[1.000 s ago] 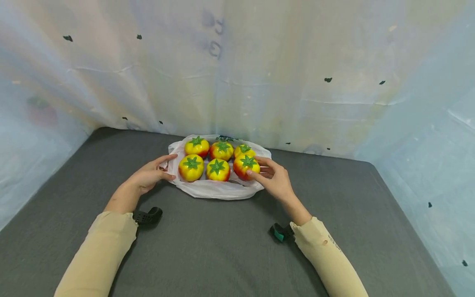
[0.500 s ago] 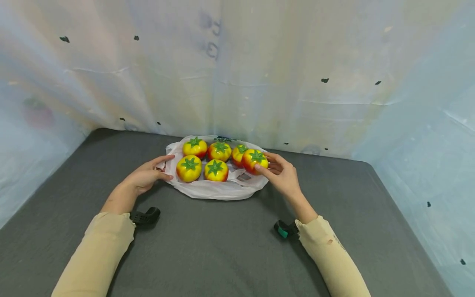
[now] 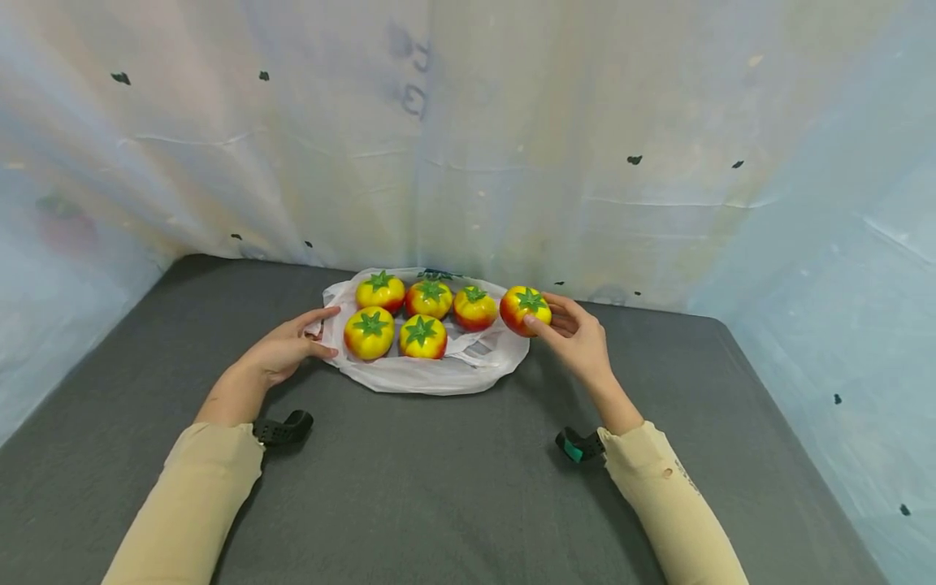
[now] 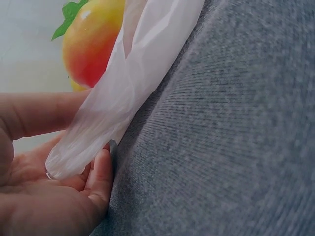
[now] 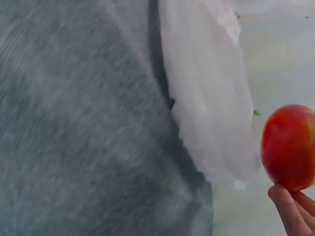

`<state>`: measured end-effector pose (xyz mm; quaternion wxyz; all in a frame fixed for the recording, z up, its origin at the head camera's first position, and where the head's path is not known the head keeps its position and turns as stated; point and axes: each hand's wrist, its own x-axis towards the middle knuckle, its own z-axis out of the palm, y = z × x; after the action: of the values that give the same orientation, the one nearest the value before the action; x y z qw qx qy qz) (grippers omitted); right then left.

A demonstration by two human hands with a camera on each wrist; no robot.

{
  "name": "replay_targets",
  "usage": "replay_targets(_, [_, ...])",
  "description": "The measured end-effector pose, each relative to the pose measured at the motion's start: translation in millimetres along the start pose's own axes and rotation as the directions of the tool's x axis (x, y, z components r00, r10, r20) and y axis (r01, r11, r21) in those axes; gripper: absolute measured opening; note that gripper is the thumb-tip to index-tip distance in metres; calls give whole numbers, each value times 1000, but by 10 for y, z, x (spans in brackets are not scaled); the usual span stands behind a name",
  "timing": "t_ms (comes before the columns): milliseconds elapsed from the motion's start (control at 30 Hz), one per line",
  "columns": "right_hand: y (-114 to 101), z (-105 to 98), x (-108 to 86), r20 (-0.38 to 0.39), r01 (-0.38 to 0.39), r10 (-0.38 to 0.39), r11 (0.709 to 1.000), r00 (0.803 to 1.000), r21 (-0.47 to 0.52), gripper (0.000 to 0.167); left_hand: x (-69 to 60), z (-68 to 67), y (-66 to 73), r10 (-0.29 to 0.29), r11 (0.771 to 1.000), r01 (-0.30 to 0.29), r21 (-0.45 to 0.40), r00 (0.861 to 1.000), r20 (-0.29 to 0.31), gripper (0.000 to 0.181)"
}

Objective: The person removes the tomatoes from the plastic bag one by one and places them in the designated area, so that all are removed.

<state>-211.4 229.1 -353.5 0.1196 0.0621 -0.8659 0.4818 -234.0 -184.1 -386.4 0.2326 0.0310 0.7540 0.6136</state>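
Observation:
A white plastic bag (image 3: 431, 379) lies spread on the table with several yellow-and-red tomatoes on it, each with a green star-shaped leaf top. My left hand (image 3: 281, 351) holds the bag's left edge; in the left wrist view a crumpled end of the bag (image 4: 106, 113) sits between thumb and fingers. At the bag's right edge my right hand (image 3: 578, 340) grips one tomato (image 3: 521, 315) between thumb and fingers. That tomato (image 5: 288, 147) is raised beside the bag in the right wrist view. The nearest tomato on the bag (image 3: 475, 310) stands just left of it.
A dark grey cloth-covered table (image 3: 431, 487) extends in front of the bag and to both sides. Close behind the bag hangs a pale plastic sheet (image 3: 497, 162), and similar sheeting stands at left and right.
My right hand has lifted the front right tomato off the bag and carried it right and slightly back. The spot it left shows bare plastic. The left hand keeps its place at the bag's edge.

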Motion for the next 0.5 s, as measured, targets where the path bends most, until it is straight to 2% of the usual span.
replay_targets(267, [120,-46,47,-94,-44,45,999,995,11,52,6,7,-3,19,1000,-19,6,1000,9,86])
replay_targets(500, [234,-101,90,-118,-111,110,994,987,-7,55,13,0,2,25,1000,-25,-11,1000,15,87])
